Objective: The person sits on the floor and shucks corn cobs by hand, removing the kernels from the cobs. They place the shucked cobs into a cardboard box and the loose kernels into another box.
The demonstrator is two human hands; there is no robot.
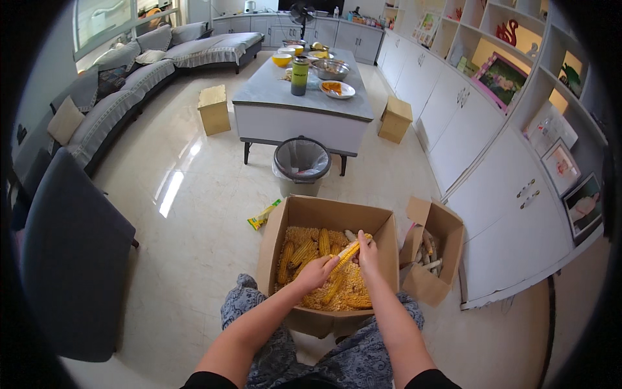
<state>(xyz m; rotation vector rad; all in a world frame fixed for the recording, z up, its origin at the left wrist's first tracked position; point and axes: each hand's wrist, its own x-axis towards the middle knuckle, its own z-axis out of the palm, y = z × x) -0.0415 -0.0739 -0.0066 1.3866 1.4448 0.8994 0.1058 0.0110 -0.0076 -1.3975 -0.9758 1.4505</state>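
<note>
Over the large cardboard box [329, 322] between my knees, I hold one corn cob [346, 257] slantwise in both hands. My left hand [315, 272] is closed round its lower end. My right hand [368, 255] grips the upper end, fingers wrapped about it. Part of the cob looks pale and stripped, while yellow kernels still cover the rest. Below lie loose corn kernels [353, 285] in a thick layer, with several whole corn cobs [301, 253] on top, mostly at the left side of the box.
A smaller cardboard box [429, 287] with stripped cobs stands at the right. Beyond the large box are a lined trash bin [302, 175], a yellow-green packet [264, 215] and a grey table [272, 93] with bowls. A dark chair [71, 259] is at the left, white cabinets [489, 214] at the right.
</note>
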